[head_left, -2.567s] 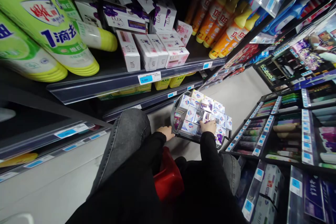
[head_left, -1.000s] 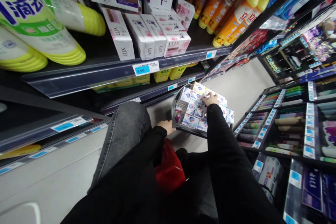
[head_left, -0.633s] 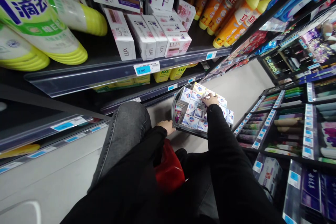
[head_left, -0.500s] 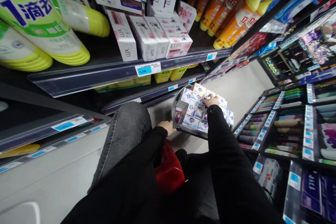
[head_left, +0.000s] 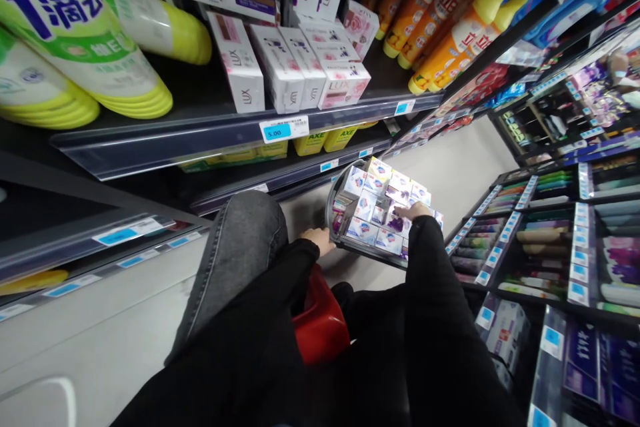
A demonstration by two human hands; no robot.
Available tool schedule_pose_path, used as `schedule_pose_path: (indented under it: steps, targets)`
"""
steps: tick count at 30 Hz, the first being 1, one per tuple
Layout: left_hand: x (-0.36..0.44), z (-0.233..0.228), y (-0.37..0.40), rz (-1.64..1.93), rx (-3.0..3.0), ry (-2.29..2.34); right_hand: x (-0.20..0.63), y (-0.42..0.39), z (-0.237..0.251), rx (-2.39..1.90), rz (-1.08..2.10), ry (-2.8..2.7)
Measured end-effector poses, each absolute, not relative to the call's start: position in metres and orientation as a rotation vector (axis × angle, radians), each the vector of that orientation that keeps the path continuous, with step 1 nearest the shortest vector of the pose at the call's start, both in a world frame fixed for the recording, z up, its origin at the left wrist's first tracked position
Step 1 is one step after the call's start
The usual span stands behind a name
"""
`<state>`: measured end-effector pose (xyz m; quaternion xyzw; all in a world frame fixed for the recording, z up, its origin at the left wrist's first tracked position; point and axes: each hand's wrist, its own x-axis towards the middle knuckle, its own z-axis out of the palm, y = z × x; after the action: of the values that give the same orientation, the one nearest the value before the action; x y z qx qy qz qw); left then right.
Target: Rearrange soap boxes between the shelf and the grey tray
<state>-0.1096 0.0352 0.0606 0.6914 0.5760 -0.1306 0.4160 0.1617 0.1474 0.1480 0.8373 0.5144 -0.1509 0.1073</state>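
Note:
A dark basket (head_left: 332, 213) on the floor is packed with small boxed soaps (head_left: 365, 205), mostly white with blue, some with purple flowers. At its near left corner, my left hand (head_left: 318, 238) is closed on the rim. My right hand (head_left: 414, 211) is over the right half of the boxes, fingers stretched toward a white box with purple flowers (head_left: 395, 221). Contact with that box cannot be made out for certain. A red plastic object (head_left: 321, 320) shows between my legs, below the left hand.
Above the basket, a shelf holds LUX soap boxes (head_left: 285, 70), green-yellow bottles (head_left: 95, 47) and orange bottles (head_left: 430, 10). Yellow AXE packs (head_left: 325, 141) sit one shelf lower. Another shelf unit (head_left: 540, 233) stands on the right, across the pale aisle floor (head_left: 463, 160).
My right hand has shifted right and toward me over the boxes, uncovering purple-flowered ones. My left hand stays on the basket rim.

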Motion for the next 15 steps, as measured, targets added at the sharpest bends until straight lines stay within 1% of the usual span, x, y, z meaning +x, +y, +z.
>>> schedule_pose_path:
  steps: [4, 6, 8, 11, 13, 15]
  targets:
    - [-0.108, 0.063, 0.035, -0.334, 1.747, 1.452, 0.139, 0.099, 0.146, 2.472, -0.307, 1.407]
    - [-0.108, 0.065, 0.032, -0.332, 1.745, 1.478, 0.122, 0.083, 0.152, 2.506, -0.211, 1.497]
    - [-0.109, 0.067, 0.029, -0.341, 1.738, 1.485, 0.104, 0.076, 0.165, 2.53, -0.181, 1.677]
    - [-0.11, 0.067, 0.026, -0.362, 1.716, 1.476, 0.069, 0.091, 0.199, 2.413, -0.313, 2.291]
    - [-0.111, 0.066, 0.026, -0.346, 1.698, 1.49, 0.037, 0.112, 0.23, 2.125, -0.39, 2.804]
    - [-0.113, 0.065, 0.026, -0.313, 1.683, 1.508, -0.002, 0.136, 0.263, 1.783, -0.353, 3.162]
